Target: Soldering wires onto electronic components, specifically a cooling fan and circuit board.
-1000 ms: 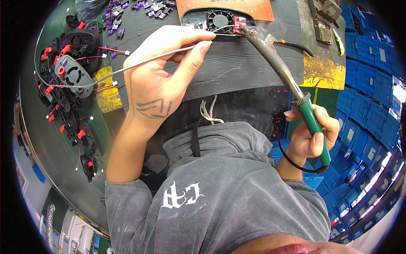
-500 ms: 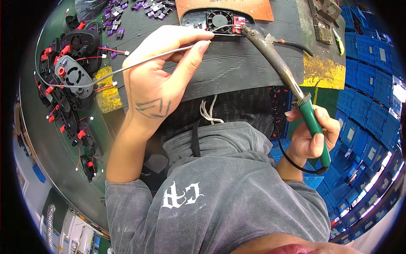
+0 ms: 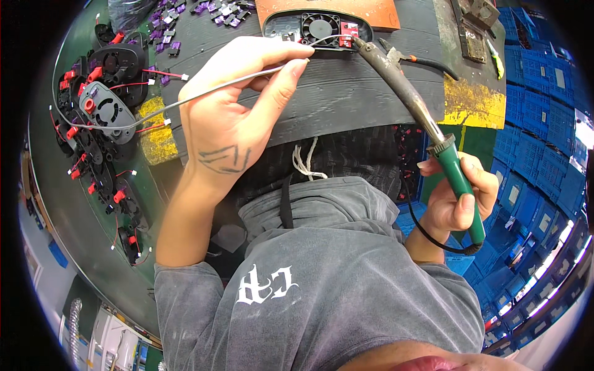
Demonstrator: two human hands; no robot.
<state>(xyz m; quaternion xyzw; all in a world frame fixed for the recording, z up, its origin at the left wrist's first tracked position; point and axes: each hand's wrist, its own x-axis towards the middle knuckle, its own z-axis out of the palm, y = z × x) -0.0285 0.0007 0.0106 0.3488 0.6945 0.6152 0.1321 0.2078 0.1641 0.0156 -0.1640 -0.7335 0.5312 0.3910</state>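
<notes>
My left hand (image 3: 232, 111) is closed in a pinch on a long grey solder wire (image 3: 204, 93), which trails over the hand to the left. Beyond the fingertips, a thin strand reaches a small red circuit board (image 3: 349, 32). That board sits in a black plastic housing (image 3: 281, 28), beside a black fan (image 3: 320, 28). In my right hand (image 3: 461, 195) is a soldering iron (image 3: 456, 179) with a green handle, gripped between thumb and fingers. Its metal shaft slants up and left, and the tip is at the red board's right edge. Exact contact there is too small to tell.
An orange-brown board (image 3: 371, 13) lies behind the housing. Right of the iron are pliers (image 3: 427, 63) and a worn metal block (image 3: 471, 40). Black housings with red parts (image 3: 108, 114) crowd the left, below purple-and-black pieces (image 3: 164, 28). Blue crates (image 3: 538, 111) are stacked at right.
</notes>
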